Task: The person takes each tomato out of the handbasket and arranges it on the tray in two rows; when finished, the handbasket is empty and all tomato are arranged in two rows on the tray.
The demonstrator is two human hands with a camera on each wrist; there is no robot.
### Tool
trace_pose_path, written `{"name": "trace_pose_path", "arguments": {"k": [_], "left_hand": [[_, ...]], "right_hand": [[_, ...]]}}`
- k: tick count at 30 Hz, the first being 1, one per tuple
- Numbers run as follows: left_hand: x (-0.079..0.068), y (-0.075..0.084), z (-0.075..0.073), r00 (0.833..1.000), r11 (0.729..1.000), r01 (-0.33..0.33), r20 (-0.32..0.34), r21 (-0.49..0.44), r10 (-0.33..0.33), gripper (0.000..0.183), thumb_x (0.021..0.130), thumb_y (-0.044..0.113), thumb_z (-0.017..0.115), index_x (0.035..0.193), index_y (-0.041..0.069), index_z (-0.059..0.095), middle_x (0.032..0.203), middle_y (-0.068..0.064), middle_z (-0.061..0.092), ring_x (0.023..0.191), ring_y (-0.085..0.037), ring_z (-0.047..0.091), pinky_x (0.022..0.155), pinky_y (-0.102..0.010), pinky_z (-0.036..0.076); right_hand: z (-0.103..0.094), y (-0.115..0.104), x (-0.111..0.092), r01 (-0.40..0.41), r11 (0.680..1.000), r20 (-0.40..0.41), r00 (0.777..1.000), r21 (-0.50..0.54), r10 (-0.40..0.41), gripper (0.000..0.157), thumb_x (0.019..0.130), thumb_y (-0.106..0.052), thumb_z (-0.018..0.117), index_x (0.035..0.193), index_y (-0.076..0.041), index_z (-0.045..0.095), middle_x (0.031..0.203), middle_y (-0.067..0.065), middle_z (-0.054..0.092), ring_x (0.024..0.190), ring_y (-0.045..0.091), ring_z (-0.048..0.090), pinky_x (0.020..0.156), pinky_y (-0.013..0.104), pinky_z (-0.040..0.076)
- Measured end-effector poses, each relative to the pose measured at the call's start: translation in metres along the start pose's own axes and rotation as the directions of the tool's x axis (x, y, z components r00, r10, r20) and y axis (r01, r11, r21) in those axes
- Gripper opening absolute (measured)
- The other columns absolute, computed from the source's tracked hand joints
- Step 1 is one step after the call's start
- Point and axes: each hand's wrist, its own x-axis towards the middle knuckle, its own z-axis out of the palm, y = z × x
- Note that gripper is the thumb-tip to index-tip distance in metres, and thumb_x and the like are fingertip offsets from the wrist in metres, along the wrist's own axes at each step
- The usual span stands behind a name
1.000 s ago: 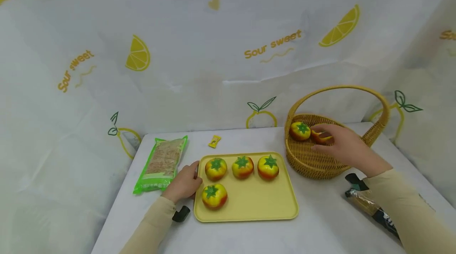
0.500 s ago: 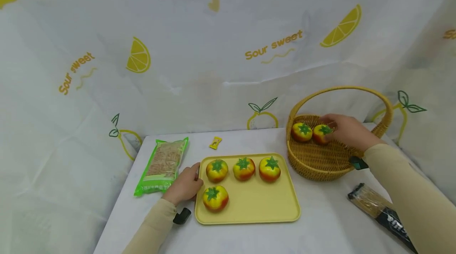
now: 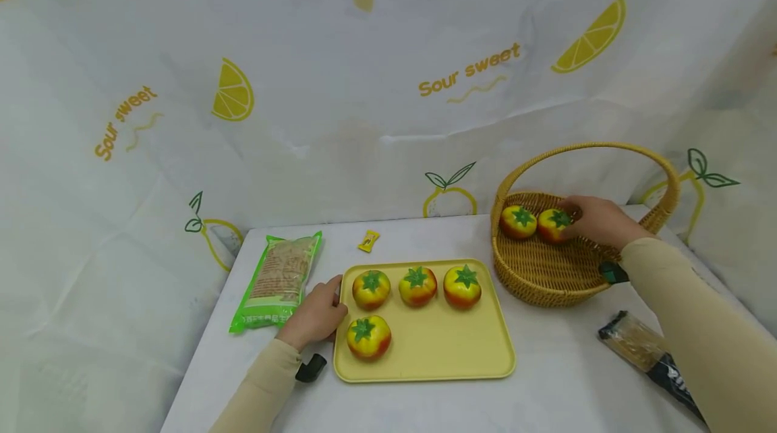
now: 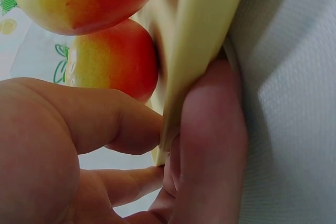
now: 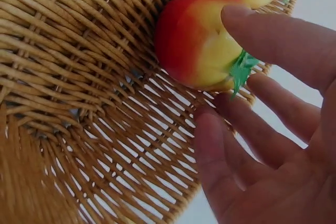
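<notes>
On the yellow tray [image 3: 440,345] sit several red-and-yellow, tomato-like fruits [image 3: 369,337] with green star-shaped leaves. My left hand [image 3: 315,311] grips the tray's left edge; in the left wrist view one digit lies under the rim [image 4: 210,19] and others press its side. At the right, a wicker basket [image 3: 540,278] with a tall handle holds two more such fruits. My right hand [image 3: 601,220] is inside it at the right-hand fruit [image 5: 197,38]. In the right wrist view the thumb overlaps this fruit, and the loosely bent fingers [image 5: 257,135] lie near its leaf. Firm contact cannot be made out.
A green-edged bag of brown contents [image 3: 279,278] lies left of the tray. Behind the tray is a small yellow wrapped sweet [image 3: 368,241]. A clear-and-black packet [image 3: 643,352] lies below the basket, partly under my right sleeve. A printed white cloth [image 3: 340,116] hangs behind the table.
The right-hand fruit in the basket was tilted under my right hand and now sits upright beside the other one. My right hand has shifted slightly right. My left hand stays on the tray.
</notes>
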Motion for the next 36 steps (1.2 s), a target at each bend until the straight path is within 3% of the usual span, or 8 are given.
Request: {"name": "trace_pose_path", "arguments": {"k": [12, 23, 36], "left_hand": [[-0.002, 0.004, 0.001, 1.0, 1.0, -0.01, 0.006, -0.001, 0.01, 0.071, 0.102, 0.009, 0.06, 0.168, 0.003, 0.034, 0.114, -0.017, 0.06, 0.071, -0.02, 0.065, 0.057, -0.032, 0.06], [-0.001, 0.003, 0.004, 1.0, 1.0, -0.009, 0.002, 0.01, 0.009, 0.07, 0.102, 0.01, 0.06, 0.167, 0.003, 0.035, 0.115, -0.018, 0.061, 0.067, -0.021, 0.064, 0.056, -0.033, 0.058], [-0.001, -0.001, 0.001, 1.0, 0.999, 0.0, -0.022, 0.047, 0.001, 0.071, 0.102, 0.013, 0.062, 0.167, 0.003, 0.036, 0.118, -0.019, 0.06, 0.084, -0.023, 0.063, 0.063, -0.033, 0.059]], "right_hand": [[-0.001, -0.009, -0.003, -0.023, 1.0, 0.003, 1.0, -0.005, 0.023, 0.071, 0.097, -0.022, 0.076, 0.15, 0.014, 0.047, 0.146, 0.044, 0.05, 0.132, 0.064, 0.05, 0.107, 0.075, 0.045], [0.002, -0.003, 0.0, -0.012, 0.999, -0.001, 1.0, -0.036, 0.012, 0.068, 0.098, -0.025, 0.077, 0.147, 0.014, 0.05, 0.143, 0.044, 0.053, 0.127, 0.062, 0.055, 0.102, 0.073, 0.05], [-0.005, -0.02, -0.021, 0.034, 0.998, -0.047, 0.998, -0.06, -0.037, 0.072, 0.099, -0.037, 0.077, 0.148, 0.009, 0.054, 0.142, 0.042, 0.058, 0.127, 0.06, 0.058, 0.102, 0.073, 0.05]]}}
